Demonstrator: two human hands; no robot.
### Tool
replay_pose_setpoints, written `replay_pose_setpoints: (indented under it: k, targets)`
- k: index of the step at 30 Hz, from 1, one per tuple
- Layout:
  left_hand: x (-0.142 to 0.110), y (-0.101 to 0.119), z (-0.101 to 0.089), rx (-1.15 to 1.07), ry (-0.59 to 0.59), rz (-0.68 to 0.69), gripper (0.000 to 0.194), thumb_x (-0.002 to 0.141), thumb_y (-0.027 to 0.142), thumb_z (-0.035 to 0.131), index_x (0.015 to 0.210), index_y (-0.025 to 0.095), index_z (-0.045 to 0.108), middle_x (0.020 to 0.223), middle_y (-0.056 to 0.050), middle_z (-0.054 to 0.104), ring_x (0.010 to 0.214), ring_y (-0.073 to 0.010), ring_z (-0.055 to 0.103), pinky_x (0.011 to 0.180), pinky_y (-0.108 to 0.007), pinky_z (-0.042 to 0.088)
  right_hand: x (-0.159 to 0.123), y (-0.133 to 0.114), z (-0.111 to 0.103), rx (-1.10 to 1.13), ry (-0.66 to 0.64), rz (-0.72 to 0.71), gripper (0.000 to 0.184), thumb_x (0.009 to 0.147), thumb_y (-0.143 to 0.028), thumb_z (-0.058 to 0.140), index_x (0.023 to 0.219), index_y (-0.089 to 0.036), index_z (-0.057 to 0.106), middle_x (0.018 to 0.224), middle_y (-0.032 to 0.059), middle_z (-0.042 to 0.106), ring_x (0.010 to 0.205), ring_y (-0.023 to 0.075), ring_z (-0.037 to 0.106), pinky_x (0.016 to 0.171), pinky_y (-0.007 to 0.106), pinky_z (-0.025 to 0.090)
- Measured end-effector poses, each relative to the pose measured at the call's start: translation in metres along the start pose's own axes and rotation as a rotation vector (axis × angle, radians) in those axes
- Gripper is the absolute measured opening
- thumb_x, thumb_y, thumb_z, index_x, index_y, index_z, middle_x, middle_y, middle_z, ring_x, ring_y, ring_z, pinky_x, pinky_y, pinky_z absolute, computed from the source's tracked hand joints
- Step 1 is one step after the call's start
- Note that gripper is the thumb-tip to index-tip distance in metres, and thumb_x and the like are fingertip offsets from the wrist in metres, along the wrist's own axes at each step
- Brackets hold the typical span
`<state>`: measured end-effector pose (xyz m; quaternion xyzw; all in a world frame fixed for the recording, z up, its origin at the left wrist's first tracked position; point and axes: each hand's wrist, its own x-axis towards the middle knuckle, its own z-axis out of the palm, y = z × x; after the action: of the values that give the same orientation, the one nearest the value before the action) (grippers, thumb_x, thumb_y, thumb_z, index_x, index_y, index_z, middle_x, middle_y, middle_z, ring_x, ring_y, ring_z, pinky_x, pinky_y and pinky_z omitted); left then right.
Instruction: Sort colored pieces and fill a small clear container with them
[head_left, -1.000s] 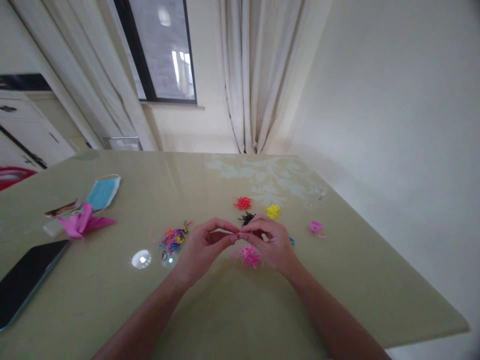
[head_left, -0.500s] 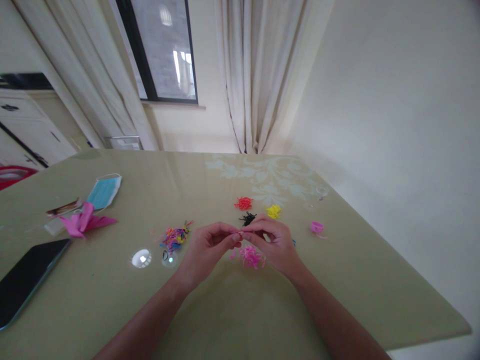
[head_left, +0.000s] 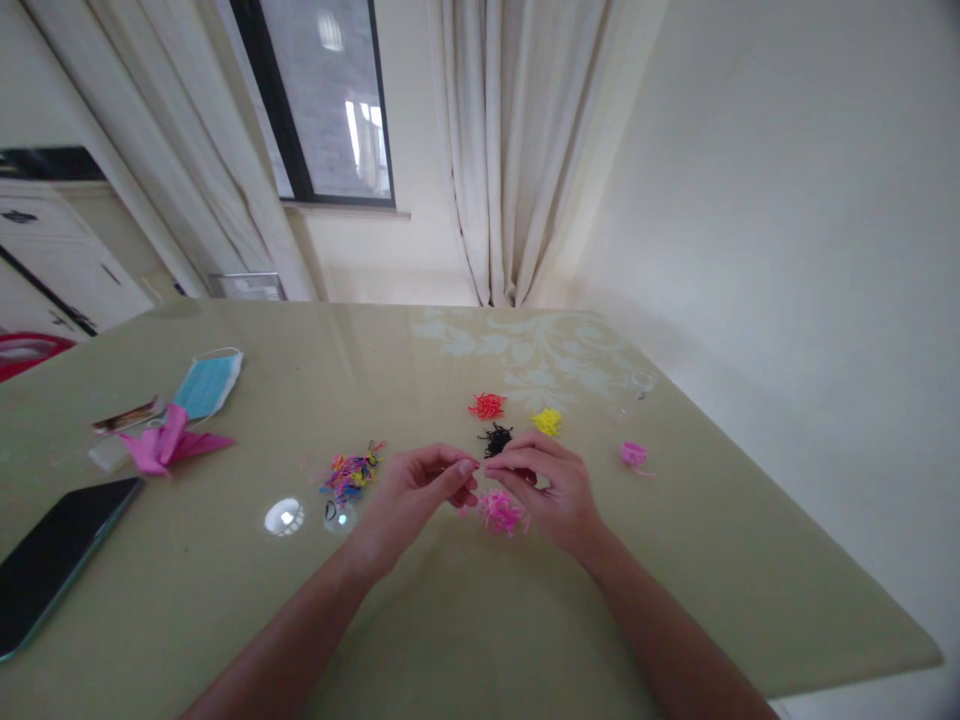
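Observation:
My left hand (head_left: 416,500) and my right hand (head_left: 546,488) are held close together over the table, thumb and finger pinched on each. What lies between the fingertips is too small to make out. Just below them is a pile of pink rubber bands (head_left: 504,512). Behind my fingers sit a pile of black bands (head_left: 496,440), a pile of red bands (head_left: 487,406) and a pile of yellow bands (head_left: 547,422). To the left of my left hand lies a mixed-colour heap of bands (head_left: 351,476).
On the left of the table (head_left: 225,600) are a dark phone (head_left: 60,555), a pink folded-looking piece (head_left: 171,442) and a blue face mask (head_left: 210,385). A pink coiled band (head_left: 634,455) lies to the right. A wall (head_left: 810,250) runs along the right side.
My fingertips, which met half a second ago, now stand slightly apart. The piles have stayed put.

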<state>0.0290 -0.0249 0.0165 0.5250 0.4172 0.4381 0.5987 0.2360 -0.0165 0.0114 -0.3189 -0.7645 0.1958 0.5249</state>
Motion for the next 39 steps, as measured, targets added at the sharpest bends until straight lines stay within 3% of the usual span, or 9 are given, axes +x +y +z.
replay_pose_setpoints:
  k: [3,6,10,13,19,26,31,35,39]
  targets:
    - [0.006,-0.002,-0.013,0.036,0.087,0.044,0.04,0.087,0.055,0.073,0.095,0.017,0.074,0.081,-0.005,0.075,0.067,-0.0153,0.069,0.066,-0.027,0.055,0.006,0.001,-0.009,0.018,-0.017,0.077,0.007,0.094,-0.027,0.077,0.095,-0.023,0.083,0.085,0.0037,0.072,0.067,0.0128,0.061,0.058,0.025,0.047]
    - [0.015,-0.004,-0.036,0.194,0.269,0.103,0.039,0.093,0.054,0.061,0.104,0.018,0.069,0.087,-0.006,0.074,0.066,-0.0165,0.068,0.063,-0.029,0.053,0.011,0.006,-0.021,0.015,-0.156,0.17,0.012,0.093,-0.032,0.078,0.092,-0.021,0.083,0.083,0.0038,0.072,0.066,0.0129,0.059,0.06,0.026,0.047]
    - [0.018,-0.005,-0.065,0.908,0.489,0.105,0.03,0.1,0.039,0.048,0.111,0.021,0.069,0.106,-0.01,0.075,0.082,-0.0231,0.071,0.075,-0.037,0.053,0.011,0.019,-0.028,-0.026,-0.41,0.249,0.014,0.093,-0.033,0.078,0.089,-0.021,0.084,0.083,0.0037,0.072,0.068,0.0136,0.062,0.064,0.027,0.046]
    - [0.015,-0.007,-0.073,1.364,0.463,0.004,0.032,0.102,0.032,0.044,0.108,0.023,0.073,0.114,-0.011,0.074,0.1,-0.0307,0.07,0.085,-0.043,0.052,0.006,0.029,-0.024,-0.058,-0.535,0.263,0.011,0.093,-0.031,0.078,0.091,-0.024,0.086,0.084,0.0038,0.072,0.072,0.0151,0.065,0.067,0.027,0.047]
    - [0.014,-0.014,-0.073,1.683,0.339,-0.116,0.038,0.104,0.031,0.038,0.099,0.02,0.075,0.106,-0.015,0.073,0.104,-0.0341,0.068,0.083,-0.044,0.052,-0.001,0.04,-0.017,-0.113,-0.59,0.233,0.014,0.096,-0.033,0.074,0.095,-0.027,0.087,0.083,0.0037,0.071,0.072,0.0152,0.065,0.067,0.028,0.045]
    - [0.017,-0.013,-0.072,1.678,0.331,-0.129,0.032,0.103,0.027,0.041,0.101,0.021,0.072,0.106,-0.012,0.071,0.104,-0.0308,0.068,0.084,-0.04,0.051,0.0,0.038,-0.016,-0.18,-0.609,0.229,0.011,0.095,-0.024,0.075,0.094,-0.025,0.086,0.085,0.0037,0.07,0.076,0.0153,0.064,0.069,0.027,0.044]
    - [0.018,-0.011,-0.067,1.631,0.381,-0.007,0.034,0.103,0.026,0.037,0.099,0.02,0.07,0.105,-0.013,0.073,0.103,-0.032,0.068,0.081,-0.041,0.051,0.001,0.035,-0.017,-0.197,-0.63,0.253,0.009,0.093,-0.026,0.078,0.097,-0.024,0.085,0.088,0.0036,0.071,0.077,0.0153,0.065,0.07,0.027,0.044]
    - [0.021,-0.011,-0.061,1.299,0.406,0.204,0.026,0.102,0.031,0.046,0.101,0.019,0.069,0.099,-0.01,0.076,0.092,-0.0265,0.069,0.084,-0.038,0.052,0.001,0.031,-0.014,-0.133,-0.551,0.272,0.014,0.094,-0.032,0.078,0.1,-0.022,0.085,0.091,0.0043,0.071,0.071,0.013,0.061,0.066,0.026,0.044]
    - [0.019,-0.015,-0.039,0.819,0.299,0.353,0.022,0.1,0.039,0.058,0.1,0.021,0.071,0.094,-0.005,0.078,0.085,-0.0199,0.071,0.081,-0.03,0.053,0.0,0.024,-0.003,-0.071,-0.33,0.289,0.032,0.093,-0.037,0.078,0.121,-0.02,0.078,0.092,0.0041,0.072,0.065,0.0117,0.056,0.063,0.025,0.045]
